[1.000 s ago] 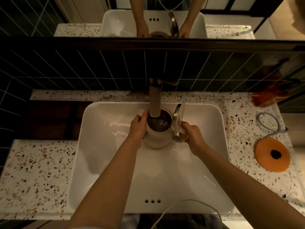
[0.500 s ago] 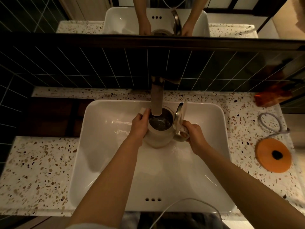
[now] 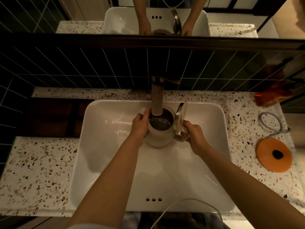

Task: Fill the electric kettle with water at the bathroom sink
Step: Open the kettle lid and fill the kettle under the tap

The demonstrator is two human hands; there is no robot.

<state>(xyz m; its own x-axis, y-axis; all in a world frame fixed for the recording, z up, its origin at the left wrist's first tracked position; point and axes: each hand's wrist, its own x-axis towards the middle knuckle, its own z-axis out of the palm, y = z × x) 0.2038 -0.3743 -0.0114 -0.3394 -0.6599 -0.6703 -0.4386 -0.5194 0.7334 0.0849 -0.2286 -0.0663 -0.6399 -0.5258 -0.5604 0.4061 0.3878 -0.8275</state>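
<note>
Head view, your left hand [image 3: 140,125] cupping the electric kettle [image 3: 159,136] body, right hand [image 3: 194,136] gripping its handle, lid [image 3: 180,115] open under the faucet [image 3: 157,98], over the sink [image 3: 105,146].

kettle [image 3: 158,136] left side: behind left hand [image 3: 140,124]
handle [image 3: 182,135]: mostly wrapped by right hand [image 3: 194,135]
water level: can't tell
orange item [image 3: 270,96] at right: blurry
cable [image 3: 184,205]: cut off at bottom edge

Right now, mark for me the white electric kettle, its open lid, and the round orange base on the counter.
white electric kettle [image 3: 157,138]: head view, front of its outer wall.
open lid [image 3: 179,114]: head view, middle of the raised disc.
round orange base [image 3: 273,155]: head view, flat top surface.
</note>
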